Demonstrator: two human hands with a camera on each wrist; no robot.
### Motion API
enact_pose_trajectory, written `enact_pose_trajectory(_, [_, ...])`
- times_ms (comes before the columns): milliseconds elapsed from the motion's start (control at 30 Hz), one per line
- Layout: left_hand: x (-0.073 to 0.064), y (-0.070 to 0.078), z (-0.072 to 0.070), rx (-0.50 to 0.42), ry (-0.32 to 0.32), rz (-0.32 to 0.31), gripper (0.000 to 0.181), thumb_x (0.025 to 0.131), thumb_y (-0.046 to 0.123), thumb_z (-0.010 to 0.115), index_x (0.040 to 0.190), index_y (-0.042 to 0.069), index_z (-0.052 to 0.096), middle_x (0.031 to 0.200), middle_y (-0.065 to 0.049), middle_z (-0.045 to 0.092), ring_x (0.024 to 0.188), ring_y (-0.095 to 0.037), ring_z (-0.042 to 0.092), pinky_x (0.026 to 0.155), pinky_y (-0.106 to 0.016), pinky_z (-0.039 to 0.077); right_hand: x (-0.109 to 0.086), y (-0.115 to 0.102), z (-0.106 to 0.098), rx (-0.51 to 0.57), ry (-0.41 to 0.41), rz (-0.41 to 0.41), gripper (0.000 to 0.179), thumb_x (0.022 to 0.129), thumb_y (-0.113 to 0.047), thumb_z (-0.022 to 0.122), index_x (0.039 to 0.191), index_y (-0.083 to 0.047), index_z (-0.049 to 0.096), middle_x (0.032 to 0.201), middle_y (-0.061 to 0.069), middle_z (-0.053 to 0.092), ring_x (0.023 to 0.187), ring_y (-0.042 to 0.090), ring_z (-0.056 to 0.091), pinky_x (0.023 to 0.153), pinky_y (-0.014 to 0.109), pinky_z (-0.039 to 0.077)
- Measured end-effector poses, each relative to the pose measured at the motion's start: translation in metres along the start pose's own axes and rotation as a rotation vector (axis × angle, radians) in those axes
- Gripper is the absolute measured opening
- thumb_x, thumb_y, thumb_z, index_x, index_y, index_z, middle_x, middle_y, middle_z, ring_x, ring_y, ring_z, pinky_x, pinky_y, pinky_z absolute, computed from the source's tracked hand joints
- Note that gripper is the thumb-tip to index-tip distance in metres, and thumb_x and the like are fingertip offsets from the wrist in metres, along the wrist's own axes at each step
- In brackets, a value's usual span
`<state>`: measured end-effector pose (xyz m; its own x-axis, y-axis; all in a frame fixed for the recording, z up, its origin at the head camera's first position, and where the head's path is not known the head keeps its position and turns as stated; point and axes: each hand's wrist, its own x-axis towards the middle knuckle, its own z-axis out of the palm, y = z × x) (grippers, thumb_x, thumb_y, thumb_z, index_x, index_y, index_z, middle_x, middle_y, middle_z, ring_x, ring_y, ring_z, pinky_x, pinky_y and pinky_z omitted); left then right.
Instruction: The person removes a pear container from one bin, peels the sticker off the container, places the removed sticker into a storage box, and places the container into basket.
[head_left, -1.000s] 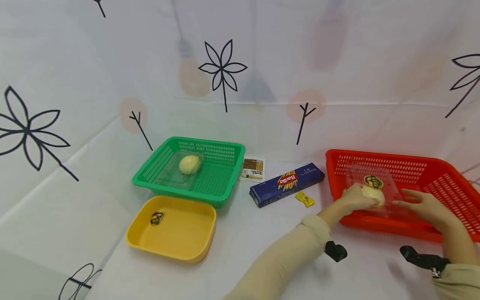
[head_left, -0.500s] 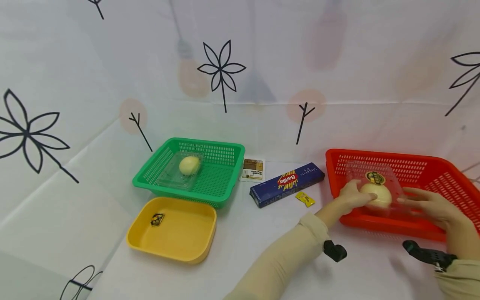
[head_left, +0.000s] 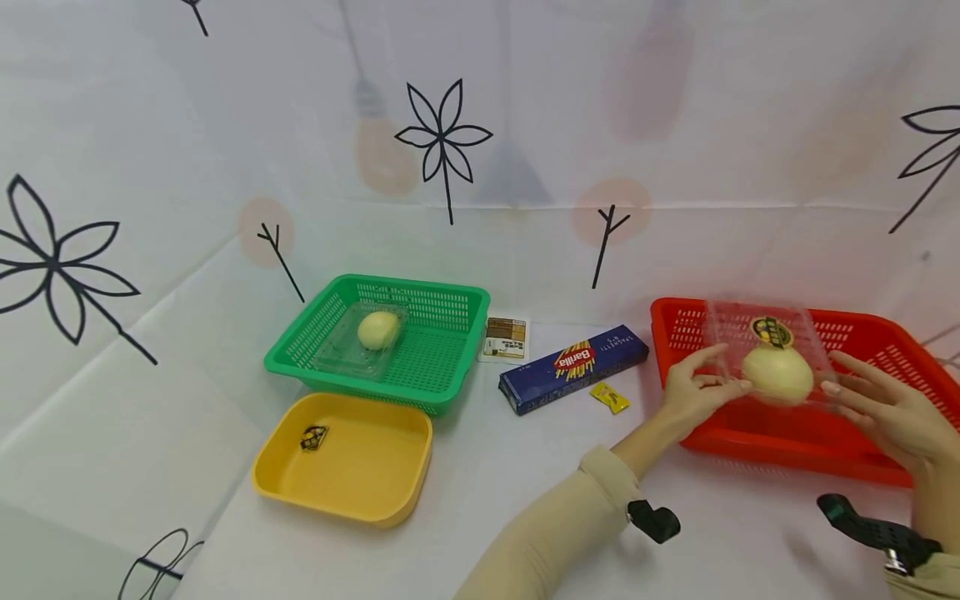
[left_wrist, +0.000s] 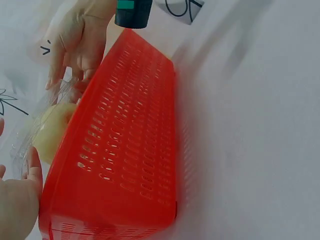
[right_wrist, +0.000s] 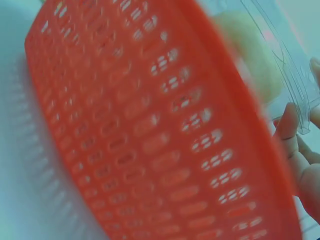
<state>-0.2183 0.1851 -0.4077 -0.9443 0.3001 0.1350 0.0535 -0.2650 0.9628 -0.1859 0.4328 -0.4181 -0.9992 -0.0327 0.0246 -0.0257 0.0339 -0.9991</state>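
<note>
Fingers (head_left: 729,390) L/R, clear pack (head_left: 729,332) btwn, over red basket (head_left: 802,451)

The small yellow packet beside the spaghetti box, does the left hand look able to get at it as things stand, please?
Probably not yet: the left hand grips one side of the clear container, so it would likely need to let go first, though the small yellow packet lies uncovered nearby.

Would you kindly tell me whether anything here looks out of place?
Nothing looks spilled. A dark label in the yellow tray seems oddly separate, resembling the one on the held clear package; I cannot tell whether it is loose.
</note>
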Motion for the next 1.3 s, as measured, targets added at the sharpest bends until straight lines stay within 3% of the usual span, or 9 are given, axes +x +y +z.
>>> enact_pose_trajectory(100, [-0.006, 0.003, -0.005, -0.129, -0.016, 0.039, 0.049, 0.079, -0.008, 0.069, 0.125, 0.008, 0.06, 0.083, 0.011, 0.056, 0.065, 0.0, 0.055, 0.064, -0.013, 0.05, -0.006, -0.007, 0.008, 0.01, -0.006, -0.063, 0.061, 0.096, -0.005, 0.048, 0.148, -0.03, 0.027, 0.104, -0.02, 0.048, 0.082, -0.006, 0.057, 0.066, 0.009, 0.049])
enact_pose_trajectory(233, [-0.013, 0.012, -0.014, -0.154, -0.024, 0.06, 0.046, 0.08, -0.01, 0.067, 0.123, 0.005, 0.061, 0.088, 0.009, 0.059, 0.067, -0.003, 0.057, 0.067, -0.016, 0.052, -0.016, -0.018, 0.023, 0.013, 0.019, -0.094, 0.059, 0.096, -0.003, 0.048, 0.146, -0.03, 0.034, 0.108, -0.018, 0.047, 0.085, -0.005, 0.055, 0.066, 0.01, 0.049])
enact_pose_trajectory(267, [-0.005, -0.003, -0.018, -0.14, -0.044, 0.103, 0.045, 0.081, -0.005, 0.068, 0.124, 0.009, 0.062, 0.089, 0.01, 0.06, 0.068, -0.003, 0.059, 0.068, -0.017, 0.053, -0.019, -0.021, 0.027, -0.024, 0.031, -0.088, 0.06, 0.096, -0.004, 0.049, 0.146, -0.031, 0.032, 0.109, -0.019, 0.045, 0.086, -0.006, 0.053, 0.065, 0.01, 0.049])
enact_pose_trajectory(400, [-0.016, 0.005, -0.034, -0.07, -0.058, 0.122, 0.044, 0.081, -0.001, 0.07, 0.124, 0.01, 0.062, 0.088, 0.011, 0.058, 0.069, -0.001, 0.058, 0.068, -0.017, 0.052, -0.027, -0.027, 0.043, -0.189, 0.053, -0.092, 0.063, 0.096, -0.006, 0.05, 0.148, -0.032, 0.027, 0.114, -0.021, 0.038, 0.089, -0.008, 0.048, 0.065, 0.009, 0.049])
enact_pose_trajectory(600, [-0.042, 0.029, -0.056, -0.105, -0.061, 0.093, 0.045, 0.079, -0.008, 0.068, 0.123, 0.003, 0.061, 0.081, 0.009, 0.055, 0.066, -0.002, 0.057, 0.062, -0.012, 0.049, -0.039, -0.031, 0.07, -0.441, 0.077, -0.058, 0.066, 0.096, -0.014, 0.052, 0.15, -0.033, 0.019, 0.113, -0.023, 0.033, 0.087, -0.009, 0.046, 0.063, 0.014, 0.051])
enact_pose_trajectory(733, [-0.053, 0.032, -0.072, -0.115, -0.077, 0.098, 0.049, 0.078, -0.009, 0.068, 0.125, 0.003, 0.059, 0.076, 0.006, 0.057, 0.063, -0.002, 0.059, 0.06, -0.013, 0.049, -0.046, -0.031, 0.089, -0.474, 0.068, -0.034, 0.068, 0.096, -0.018, 0.053, 0.151, -0.032, 0.015, 0.112, -0.023, 0.032, 0.09, -0.007, 0.043, 0.064, 0.016, 0.051])
enact_pose_trajectory(833, [-0.06, 0.034, -0.084, -0.123, -0.103, 0.109, 0.051, 0.079, -0.011, 0.066, 0.127, 0.001, 0.056, 0.078, 0.005, 0.055, 0.062, -0.004, 0.06, 0.061, -0.016, 0.051, -0.049, -0.031, 0.101, -0.416, 0.052, -0.04, 0.067, 0.096, -0.015, 0.053, 0.151, -0.031, 0.018, 0.113, -0.02, 0.034, 0.092, -0.006, 0.044, 0.066, 0.016, 0.05])
enact_pose_trajectory(1067, [-0.078, 0.039, -0.109, -0.137, -0.132, 0.079, 0.052, 0.079, -0.013, 0.064, 0.129, 0.0, 0.054, 0.084, 0.002, 0.051, 0.059, -0.007, 0.06, 0.059, -0.019, 0.053, -0.056, -0.024, 0.125, -0.046, -0.07, -0.18, 0.065, 0.091, 0.007, 0.049, 0.148, -0.019, 0.03, 0.114, -0.002, 0.044, 0.09, 0.005, 0.061, 0.072, 0.016, 0.051])
enact_pose_trajectory(1300, [-0.097, 0.04, -0.136, -0.088, -0.068, 0.033, 0.049, 0.08, -0.008, 0.066, 0.127, 0.0, 0.055, 0.083, -0.001, 0.049, 0.057, -0.007, 0.058, 0.054, -0.02, 0.052, -0.062, -0.02, 0.164, 0.0, -0.113, -0.244, 0.066, 0.088, 0.013, 0.051, 0.146, -0.009, 0.032, 0.114, 0.003, 0.046, 0.087, 0.01, 0.063, 0.074, 0.018, 0.052])
